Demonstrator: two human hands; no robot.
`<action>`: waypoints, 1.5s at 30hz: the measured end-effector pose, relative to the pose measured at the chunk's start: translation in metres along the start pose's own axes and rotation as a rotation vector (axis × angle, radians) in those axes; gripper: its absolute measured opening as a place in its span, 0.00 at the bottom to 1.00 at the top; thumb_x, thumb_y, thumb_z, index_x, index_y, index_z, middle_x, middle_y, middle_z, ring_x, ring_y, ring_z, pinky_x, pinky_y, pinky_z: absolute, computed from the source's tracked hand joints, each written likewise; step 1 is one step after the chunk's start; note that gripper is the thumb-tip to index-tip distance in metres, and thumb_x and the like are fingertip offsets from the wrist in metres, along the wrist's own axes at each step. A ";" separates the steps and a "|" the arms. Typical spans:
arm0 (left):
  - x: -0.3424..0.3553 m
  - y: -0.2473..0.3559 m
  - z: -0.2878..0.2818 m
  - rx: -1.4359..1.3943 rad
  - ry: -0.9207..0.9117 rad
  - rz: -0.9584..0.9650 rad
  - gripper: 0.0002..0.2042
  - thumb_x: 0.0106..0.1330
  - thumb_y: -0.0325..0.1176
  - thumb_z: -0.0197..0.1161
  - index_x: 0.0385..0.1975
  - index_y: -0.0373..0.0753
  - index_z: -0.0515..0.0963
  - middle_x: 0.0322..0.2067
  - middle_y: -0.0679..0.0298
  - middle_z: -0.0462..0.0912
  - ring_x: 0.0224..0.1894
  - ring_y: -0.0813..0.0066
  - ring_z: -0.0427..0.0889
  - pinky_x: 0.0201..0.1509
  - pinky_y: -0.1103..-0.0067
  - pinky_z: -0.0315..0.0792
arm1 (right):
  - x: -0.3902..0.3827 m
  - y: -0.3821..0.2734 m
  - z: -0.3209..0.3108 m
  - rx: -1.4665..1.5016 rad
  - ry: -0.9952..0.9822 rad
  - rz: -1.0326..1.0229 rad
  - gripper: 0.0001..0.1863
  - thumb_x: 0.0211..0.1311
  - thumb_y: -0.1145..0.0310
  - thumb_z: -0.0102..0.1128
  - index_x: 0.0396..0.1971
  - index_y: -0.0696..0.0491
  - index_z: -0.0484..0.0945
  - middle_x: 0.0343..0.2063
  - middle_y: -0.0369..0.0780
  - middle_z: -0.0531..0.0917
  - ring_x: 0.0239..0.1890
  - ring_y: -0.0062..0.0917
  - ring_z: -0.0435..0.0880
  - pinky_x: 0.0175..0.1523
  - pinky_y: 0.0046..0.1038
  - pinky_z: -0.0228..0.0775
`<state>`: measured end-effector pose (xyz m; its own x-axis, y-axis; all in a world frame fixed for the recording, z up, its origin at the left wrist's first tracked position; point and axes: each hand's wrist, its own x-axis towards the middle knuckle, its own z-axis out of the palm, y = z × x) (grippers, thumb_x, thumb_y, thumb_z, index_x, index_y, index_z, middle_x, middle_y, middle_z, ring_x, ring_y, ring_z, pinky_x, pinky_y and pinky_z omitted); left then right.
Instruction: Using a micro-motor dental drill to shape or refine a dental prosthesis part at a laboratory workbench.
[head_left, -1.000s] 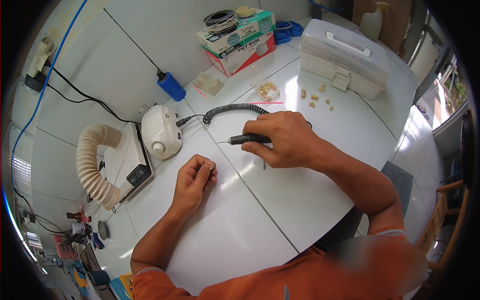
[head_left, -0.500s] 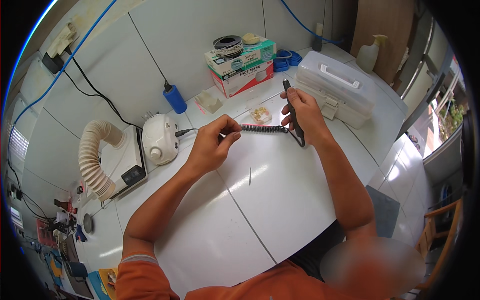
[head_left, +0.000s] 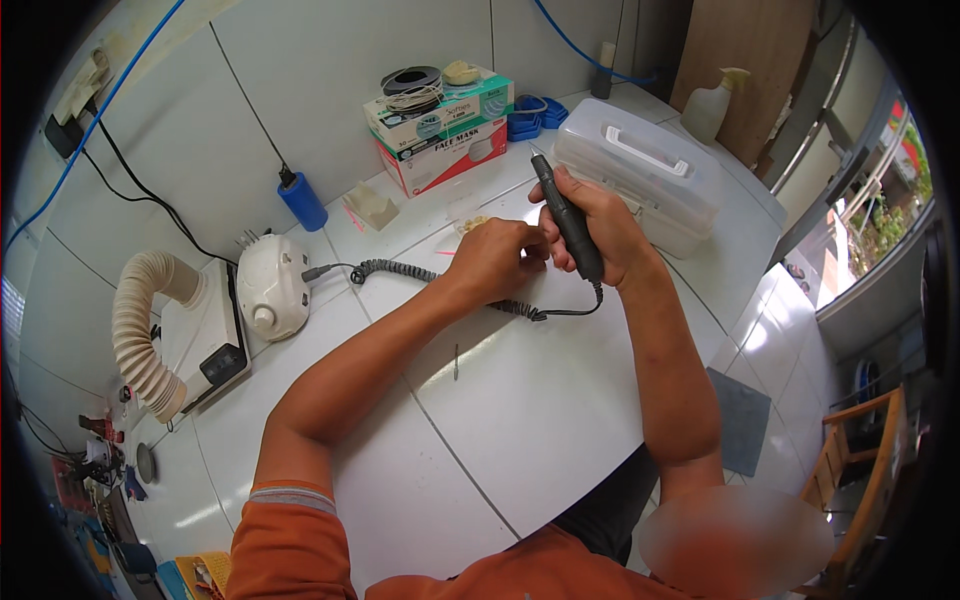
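Handpiece (head_left: 572,222), black, held tip-up above the tabletop (head_left: 530,400), near the lidded case (head_left: 650,150). I see the right hand (head_left: 612,232) wrapped round it; left hand (head_left: 497,258) half-curled just beside, contents hidden, can't tell. Step, I judge: readying the handpiece at close quarters. Next move calls for a steady right grip, coiled cord (head_left: 395,268) kept slack.
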<state>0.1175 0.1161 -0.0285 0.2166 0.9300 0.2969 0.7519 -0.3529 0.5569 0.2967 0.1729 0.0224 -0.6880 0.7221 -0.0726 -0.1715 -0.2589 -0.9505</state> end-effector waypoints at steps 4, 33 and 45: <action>-0.001 0.005 -0.005 0.044 0.001 0.013 0.07 0.60 0.31 0.72 0.38 0.42 0.88 0.35 0.59 0.90 0.37 0.55 0.88 0.43 0.63 0.79 | 0.002 0.007 0.001 0.007 0.013 0.014 0.25 0.82 0.49 0.43 0.49 0.59 0.72 0.22 0.39 0.79 0.13 0.22 0.80 0.16 0.23 0.74; 0.003 -0.036 -0.036 0.608 0.071 -0.098 0.03 0.57 0.31 0.70 0.29 0.43 0.86 0.34 0.62 0.85 0.39 0.58 0.87 0.38 0.64 0.79 | 0.002 0.025 0.030 -0.437 0.189 0.182 0.25 0.80 0.48 0.51 0.51 0.59 0.74 0.24 0.37 0.77 0.17 0.22 0.81 0.19 0.25 0.69; 0.004 -0.018 -0.053 0.508 0.057 -0.122 0.09 0.62 0.24 0.68 0.40 0.36 0.78 0.41 0.52 0.83 0.44 0.50 0.86 0.46 0.63 0.79 | 0.005 0.026 0.026 -0.416 0.230 0.107 0.27 0.81 0.44 0.47 0.51 0.57 0.75 0.23 0.37 0.77 0.15 0.22 0.80 0.19 0.26 0.69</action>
<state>0.0722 0.1204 0.0038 0.0854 0.9492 0.3029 0.9798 -0.1352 0.1476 0.2704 0.1537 0.0054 -0.5044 0.8407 -0.1971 0.2208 -0.0951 -0.9707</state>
